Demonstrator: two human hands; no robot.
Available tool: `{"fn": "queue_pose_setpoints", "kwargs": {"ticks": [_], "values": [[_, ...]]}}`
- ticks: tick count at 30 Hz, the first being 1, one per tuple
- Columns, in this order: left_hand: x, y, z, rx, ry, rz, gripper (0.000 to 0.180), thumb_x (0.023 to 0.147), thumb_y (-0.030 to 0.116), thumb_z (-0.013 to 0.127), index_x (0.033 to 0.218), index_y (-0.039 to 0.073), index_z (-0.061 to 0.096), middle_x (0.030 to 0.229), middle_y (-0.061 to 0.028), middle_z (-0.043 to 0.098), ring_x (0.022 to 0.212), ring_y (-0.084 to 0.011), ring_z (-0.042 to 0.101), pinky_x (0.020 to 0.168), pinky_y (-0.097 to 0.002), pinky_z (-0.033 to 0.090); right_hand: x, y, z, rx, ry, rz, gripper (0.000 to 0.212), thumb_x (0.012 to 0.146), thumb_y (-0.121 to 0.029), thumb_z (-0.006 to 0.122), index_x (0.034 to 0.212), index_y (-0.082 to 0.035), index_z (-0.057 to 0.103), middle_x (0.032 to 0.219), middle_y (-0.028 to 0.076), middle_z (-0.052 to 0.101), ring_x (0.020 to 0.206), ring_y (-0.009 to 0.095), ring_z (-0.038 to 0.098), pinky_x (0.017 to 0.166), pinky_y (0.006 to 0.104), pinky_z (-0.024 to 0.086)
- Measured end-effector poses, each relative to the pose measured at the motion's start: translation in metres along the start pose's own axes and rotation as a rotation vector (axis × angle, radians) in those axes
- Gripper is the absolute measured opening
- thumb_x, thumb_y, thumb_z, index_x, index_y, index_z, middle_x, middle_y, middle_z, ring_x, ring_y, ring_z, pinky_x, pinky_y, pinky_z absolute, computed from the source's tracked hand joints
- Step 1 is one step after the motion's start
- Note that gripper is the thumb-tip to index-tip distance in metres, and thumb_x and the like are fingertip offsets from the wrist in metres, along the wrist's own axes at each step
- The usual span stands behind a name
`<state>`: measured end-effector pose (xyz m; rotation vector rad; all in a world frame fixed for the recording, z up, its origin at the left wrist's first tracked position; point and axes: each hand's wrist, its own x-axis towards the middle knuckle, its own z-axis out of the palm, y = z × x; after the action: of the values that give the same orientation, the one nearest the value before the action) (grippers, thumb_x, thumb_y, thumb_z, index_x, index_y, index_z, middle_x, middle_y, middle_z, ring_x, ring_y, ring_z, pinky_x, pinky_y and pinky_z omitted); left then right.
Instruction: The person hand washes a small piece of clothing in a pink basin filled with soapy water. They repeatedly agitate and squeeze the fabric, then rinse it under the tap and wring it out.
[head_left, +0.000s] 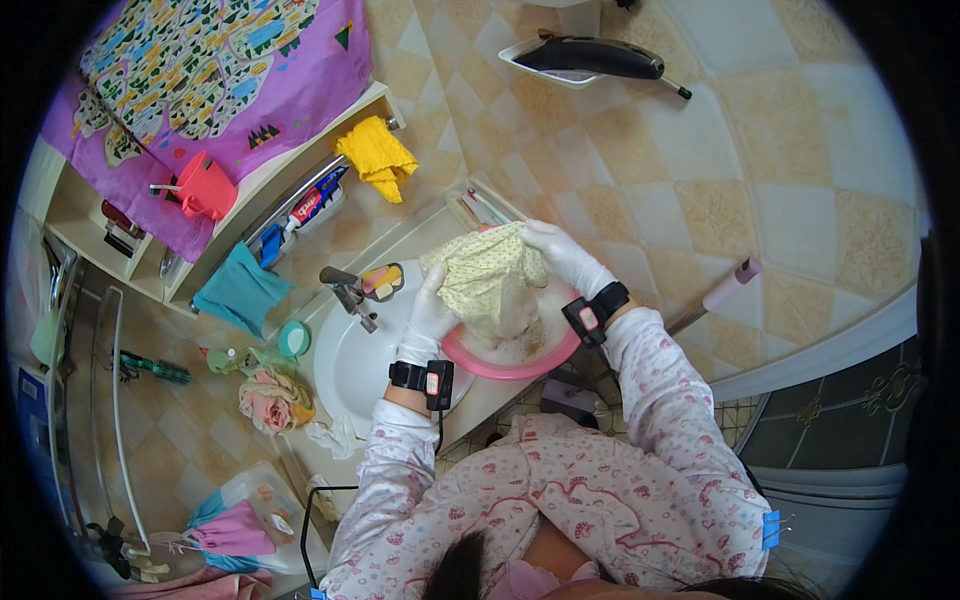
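Observation:
A pale yellow cloth (487, 275) with small dark dots is stretched between my two white-gloved hands. My left hand (430, 312) grips its left edge, and my right hand (562, 252) has its upper right corner. The lower part of the cloth looks wet and hangs into a pink basin (508, 371). Cloudy, foamy water shows in the basin around it. The basin stands on the counter, at the right side of the white sink (340, 372). Folds of cloth hide some of my fingertips.
A metal faucet (350, 298) rises behind the sink. Left of it are a round teal-lidded jar (294, 339) and a rose-patterned cloth (270, 400). Teal (243, 288) and yellow (378, 160) cloths hang from the shelf rail. On the wall, a black appliance (590, 57) rests in a white holder.

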<state>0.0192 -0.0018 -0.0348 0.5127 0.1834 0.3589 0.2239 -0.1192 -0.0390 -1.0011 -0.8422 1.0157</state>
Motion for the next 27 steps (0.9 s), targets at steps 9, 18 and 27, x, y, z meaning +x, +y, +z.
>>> {"fn": "queue_pose_setpoints", "kwargs": {"ticks": [9,18,27], "values": [[0.050,-0.034,-0.031,0.184,0.119,0.103,0.031,0.095,0.031,0.049,0.112,0.007,0.055,0.104,-0.0062,0.060,0.095,-0.0200,0.059,0.087,-0.0345,0.049,0.015,0.045,0.066,-1.302,0.085,-0.381,0.028,0.079,-0.018,0.060,0.097,-0.002,0.045,0.066,0.019,0.060,0.059,0.036,0.062,0.050,0.0444,0.048],[0.021,-0.015,0.003,0.087,0.119,0.033,0.033,0.095,0.025,0.047,0.122,0.006,0.050,0.112,-0.0106,0.059,0.100,-0.0232,0.059,0.088,-0.0358,0.049,0.022,0.021,0.044,-0.394,0.010,-0.051,0.045,0.083,-0.025,0.063,0.117,-0.002,0.042,0.099,0.015,0.060,0.092,0.021,0.061,0.072,0.0329,0.050],[0.010,-0.001,0.014,-0.068,0.042,0.019,0.041,0.096,0.032,0.042,0.128,0.006,0.044,0.119,-0.0132,0.055,0.108,-0.0277,0.056,0.092,-0.0392,0.047,-0.012,0.024,0.011,-0.508,-0.195,0.081,0.060,0.078,-0.006,0.063,0.133,-0.002,0.039,0.127,0.012,0.052,0.116,0.022,0.049,0.101,0.0332,0.037]]}}
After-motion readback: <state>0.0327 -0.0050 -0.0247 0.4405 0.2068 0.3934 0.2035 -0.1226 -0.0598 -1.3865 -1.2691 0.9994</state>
